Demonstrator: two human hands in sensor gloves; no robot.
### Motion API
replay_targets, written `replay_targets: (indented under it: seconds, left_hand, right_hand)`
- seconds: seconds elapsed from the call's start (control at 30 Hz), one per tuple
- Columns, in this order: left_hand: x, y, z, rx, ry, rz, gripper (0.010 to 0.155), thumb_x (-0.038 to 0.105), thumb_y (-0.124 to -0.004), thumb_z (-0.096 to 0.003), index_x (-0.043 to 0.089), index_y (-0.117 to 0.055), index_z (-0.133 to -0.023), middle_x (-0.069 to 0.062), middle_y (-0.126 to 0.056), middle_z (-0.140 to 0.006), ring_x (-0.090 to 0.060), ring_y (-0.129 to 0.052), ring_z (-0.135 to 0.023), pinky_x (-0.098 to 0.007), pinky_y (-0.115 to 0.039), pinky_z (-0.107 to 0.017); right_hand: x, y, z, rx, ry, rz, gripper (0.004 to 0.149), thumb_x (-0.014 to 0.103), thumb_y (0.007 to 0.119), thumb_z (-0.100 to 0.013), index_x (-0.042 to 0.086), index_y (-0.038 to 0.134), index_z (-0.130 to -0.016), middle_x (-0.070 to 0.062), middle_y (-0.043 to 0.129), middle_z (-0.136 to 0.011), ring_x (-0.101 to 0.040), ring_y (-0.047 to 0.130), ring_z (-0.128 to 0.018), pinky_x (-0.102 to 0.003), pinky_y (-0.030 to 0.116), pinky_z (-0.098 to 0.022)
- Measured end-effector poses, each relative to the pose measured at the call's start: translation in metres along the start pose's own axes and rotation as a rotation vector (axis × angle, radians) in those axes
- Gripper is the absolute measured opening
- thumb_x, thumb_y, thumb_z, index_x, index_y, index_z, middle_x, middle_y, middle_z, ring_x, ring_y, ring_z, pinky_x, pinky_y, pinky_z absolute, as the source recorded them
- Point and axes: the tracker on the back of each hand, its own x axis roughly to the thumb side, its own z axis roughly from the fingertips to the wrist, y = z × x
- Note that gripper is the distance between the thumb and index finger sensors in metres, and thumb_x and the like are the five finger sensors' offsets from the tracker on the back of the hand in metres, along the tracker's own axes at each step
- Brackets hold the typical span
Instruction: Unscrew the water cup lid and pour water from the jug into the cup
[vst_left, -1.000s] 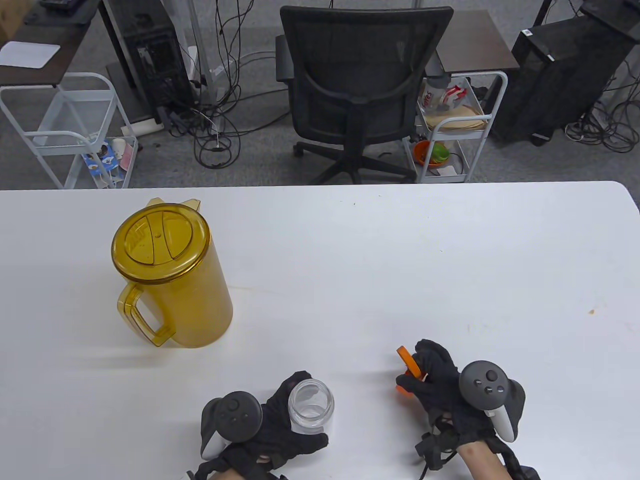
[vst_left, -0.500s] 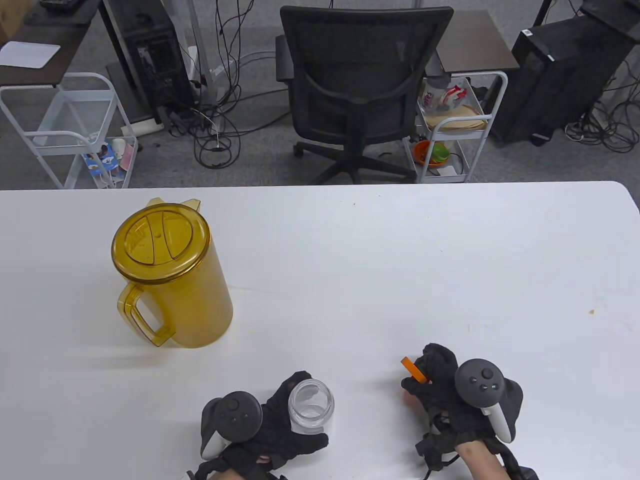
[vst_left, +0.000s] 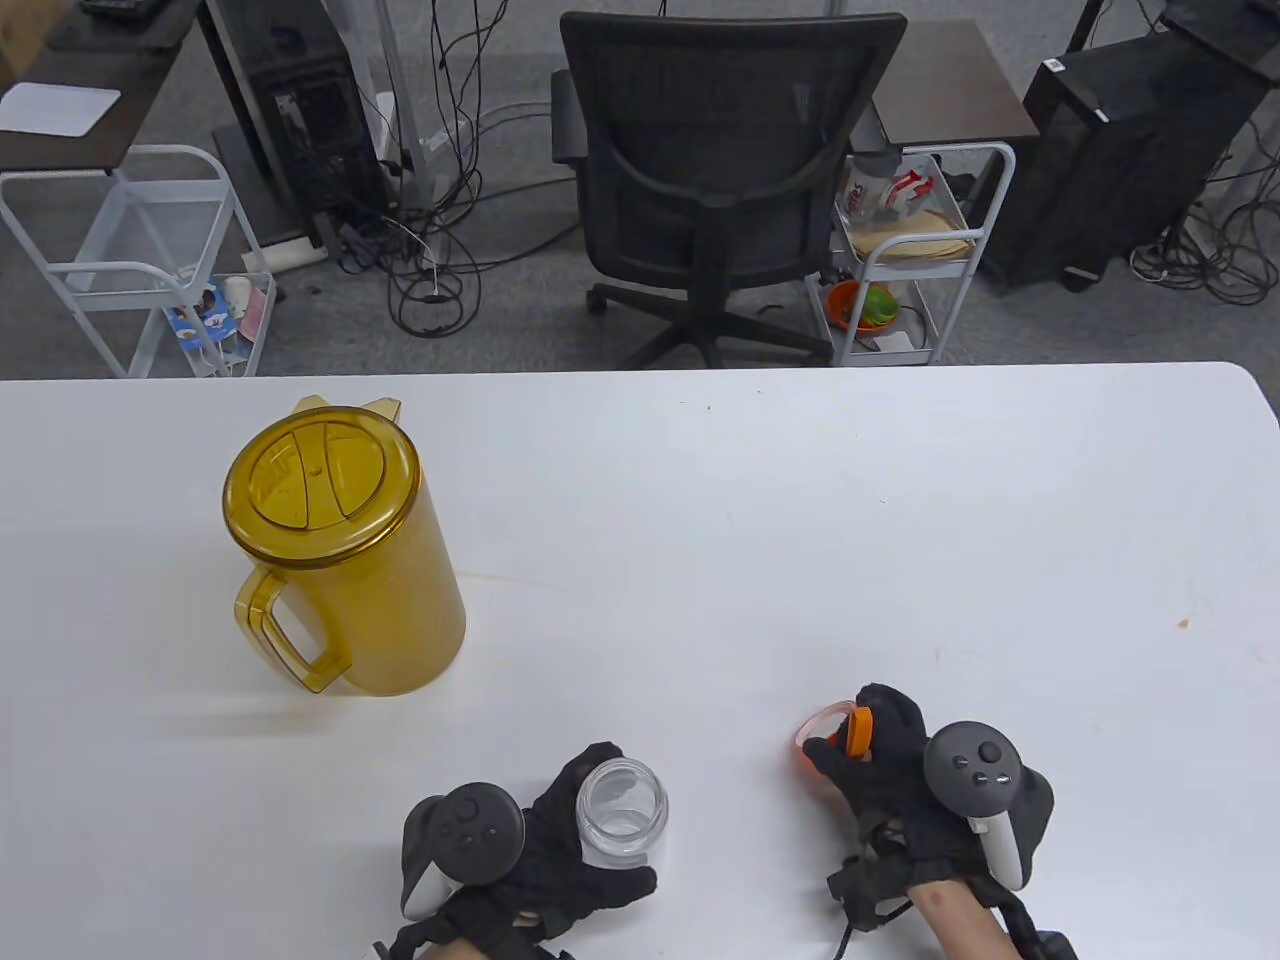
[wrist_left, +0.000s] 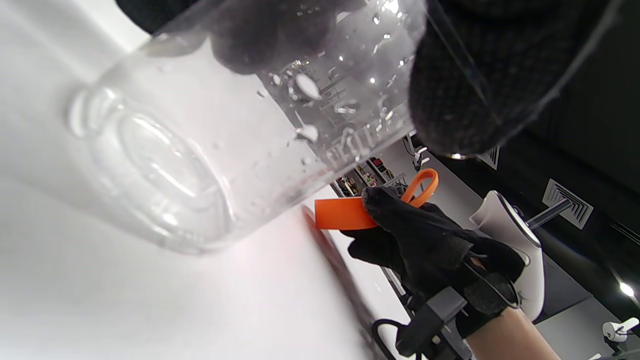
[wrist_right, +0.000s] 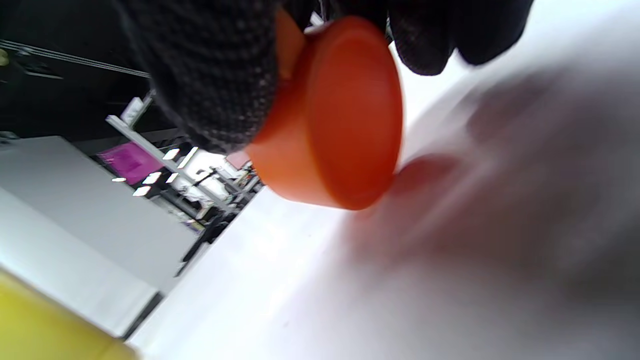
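Observation:
A clear plastic cup (vst_left: 621, 810) stands uncapped near the table's front edge, and my left hand (vst_left: 560, 850) wraps round it. The left wrist view shows the cup (wrist_left: 210, 150) close up, with droplets inside and gloved fingers (wrist_left: 465, 90) on its wall. My right hand (vst_left: 880, 770) holds the orange lid (vst_left: 830, 745), with its loop strap, just above the table to the cup's right. In the right wrist view the orange lid (wrist_right: 335, 125) is pinched under my fingers (wrist_right: 210, 75), close over its own shadow. The amber jug (vst_left: 340, 550), lidded, stands far left with its handle toward me.
The white table (vst_left: 800, 520) runs wide beyond both hands. Behind its far edge stand a black office chair (vst_left: 720, 170), two white wire carts (vst_left: 140, 260) and computer towers with cables on the floor.
My right hand has lowered the orange lid and turned it flatter, a little to the right. The left hand, the cup and the jug have stayed where they were.

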Motion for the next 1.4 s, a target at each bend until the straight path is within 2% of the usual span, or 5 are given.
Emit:
replay_targets:
  seconds: [0.23,0.47,0.6,1.17,1.4]
  left_hand:
    - [0.000,0.000,0.000,-0.002,0.002,-0.004,0.112,0.055,-0.099,-0.0291,0.015,-0.031,-0.109,-0.010,-0.055,-0.112,-0.042,-0.071,-0.100,-0.062,-0.060,-0.072]
    - [0.000,0.000,0.000,-0.002,0.002,-0.004,0.112,0.055,-0.099,-0.0292,0.015,-0.031,-0.109,-0.011,-0.055,-0.112,-0.042,-0.071,-0.101,-0.062,-0.060,-0.072]
    - [0.000,0.000,0.000,-0.006,0.003,-0.003,0.112,0.055,-0.099,-0.0293,0.015,-0.031,-0.109,-0.010,-0.055,-0.112,-0.042,-0.070,-0.101,-0.062,-0.060,-0.072]
    - [0.000,0.000,0.001,-0.008,0.005,-0.005,0.112,0.055,-0.098,-0.0294,0.015,-0.031,-0.109,-0.010,-0.054,-0.112,-0.041,-0.070,-0.101,-0.061,-0.059,-0.073]
    - [0.000,0.000,0.001,-0.009,0.006,-0.005,0.112,0.055,-0.099,-0.0293,0.015,-0.031,-0.109,-0.010,-0.054,-0.112,-0.041,-0.070,-0.101,-0.061,-0.059,-0.073]
  right_hand:
    - [0.004,0.006,0.005,0.006,0.019,0.185,0.041,0.053,0.087,-0.047,0.033,0.066,-0.076,-0.009,0.060,-0.111,-0.044,0.063,-0.104,-0.064,0.050,-0.076]
    - [-0.001,0.005,0.002,0.020,0.077,0.170,0.042,0.049,0.084,-0.051,0.031,0.072,-0.088,-0.012,0.068,-0.108,-0.046,0.068,-0.100,-0.066,0.048,-0.075]
    - [-0.003,0.006,0.001,0.109,0.092,0.208,0.063,0.053,0.085,-0.049,0.027,0.065,-0.103,-0.010,0.060,-0.113,-0.043,0.060,-0.104,-0.067,0.046,-0.076]
    - [0.008,-0.012,0.016,0.127,0.041,0.128,0.074,0.054,0.083,-0.049,0.017,0.058,-0.108,-0.018,0.053,-0.114,-0.049,0.058,-0.102,-0.064,0.052,-0.074]
    - [0.028,-0.033,0.038,0.021,-0.055,0.153,0.070,0.053,0.081,-0.051,0.018,0.059,-0.108,-0.018,0.052,-0.115,-0.050,0.058,-0.103,-0.064,0.052,-0.074]
